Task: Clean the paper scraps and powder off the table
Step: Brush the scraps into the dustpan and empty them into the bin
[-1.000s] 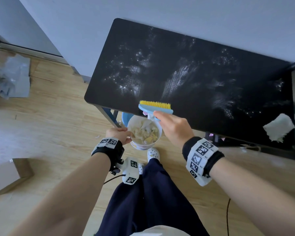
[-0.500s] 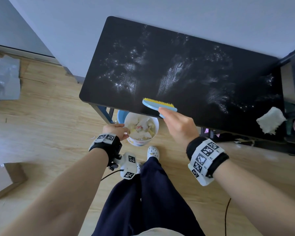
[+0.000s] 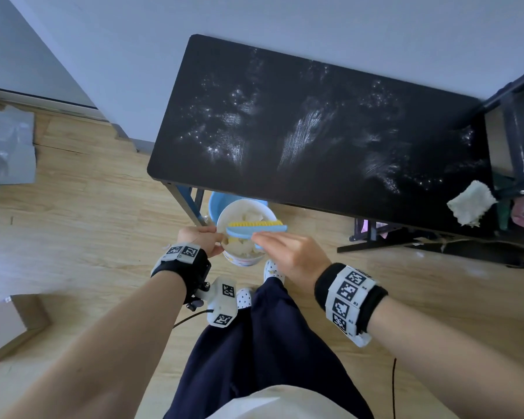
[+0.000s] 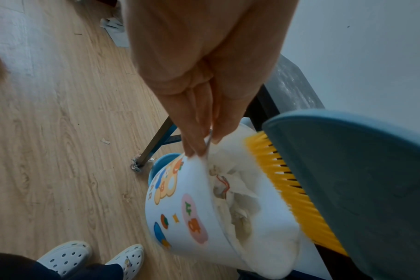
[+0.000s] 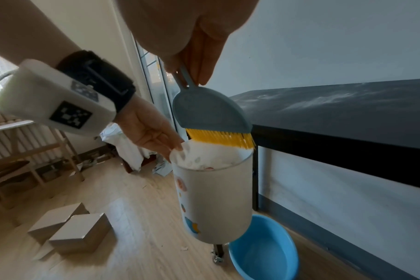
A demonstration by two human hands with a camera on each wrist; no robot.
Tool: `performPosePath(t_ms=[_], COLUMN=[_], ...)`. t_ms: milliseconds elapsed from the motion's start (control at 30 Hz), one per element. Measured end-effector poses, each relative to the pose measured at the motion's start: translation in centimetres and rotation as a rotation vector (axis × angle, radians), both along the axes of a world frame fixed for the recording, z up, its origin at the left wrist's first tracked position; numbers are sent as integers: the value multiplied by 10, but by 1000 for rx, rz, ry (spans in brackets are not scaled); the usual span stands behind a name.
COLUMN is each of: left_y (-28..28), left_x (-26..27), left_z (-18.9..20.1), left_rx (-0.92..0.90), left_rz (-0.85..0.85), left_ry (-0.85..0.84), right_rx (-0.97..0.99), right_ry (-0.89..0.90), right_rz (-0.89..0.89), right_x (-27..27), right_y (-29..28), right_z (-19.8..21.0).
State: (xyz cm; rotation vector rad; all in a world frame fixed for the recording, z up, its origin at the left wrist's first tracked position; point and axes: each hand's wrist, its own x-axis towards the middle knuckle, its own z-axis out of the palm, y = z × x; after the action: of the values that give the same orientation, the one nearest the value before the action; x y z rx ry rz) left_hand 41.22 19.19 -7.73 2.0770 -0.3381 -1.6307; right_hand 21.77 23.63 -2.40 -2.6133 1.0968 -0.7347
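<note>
A white bin (image 3: 243,259) (image 4: 187,214) (image 5: 216,200) with cartoon stickers hangs in the air below the front edge of the black table (image 3: 315,182), full of paper scraps (image 4: 230,181). My left hand (image 3: 201,240) (image 4: 201,121) (image 5: 151,132) pinches its rim on the left side. My right hand (image 3: 288,252) (image 5: 192,56) grips the handle of a blue brush (image 3: 256,230) (image 5: 209,115) with yellow bristles (image 4: 285,185), held over the bin's mouth, bristles at the far rim. White powder (image 3: 300,134) streaks the tabletop.
A blue basin (image 3: 221,198) (image 5: 264,252) sits on the wooden floor under the table. A white cloth (image 3: 471,202) lies on the table's right front corner beside a dark rack (image 3: 518,137). Cardboard boxes (image 5: 70,231) stand on the floor to my left.
My right hand drew the brush back off the table's front edge and down over the bin's mouth. My left hand kept its hold on the bin.
</note>
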Motion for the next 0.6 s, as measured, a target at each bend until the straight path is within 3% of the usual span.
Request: performPosePath(t_ms=[267,600], left_y=[15,12], left_x=[26,56], left_z=[40,113], left_rx=[-68,-170], left_rz=[-36,-137], left_ry=[-13,-107], right_rx=[191,573], right_ry=[-156,-532], right_rz=[-306,-529], right_x=[15,18], right_y=[-27,-64], right_z=[42,101])
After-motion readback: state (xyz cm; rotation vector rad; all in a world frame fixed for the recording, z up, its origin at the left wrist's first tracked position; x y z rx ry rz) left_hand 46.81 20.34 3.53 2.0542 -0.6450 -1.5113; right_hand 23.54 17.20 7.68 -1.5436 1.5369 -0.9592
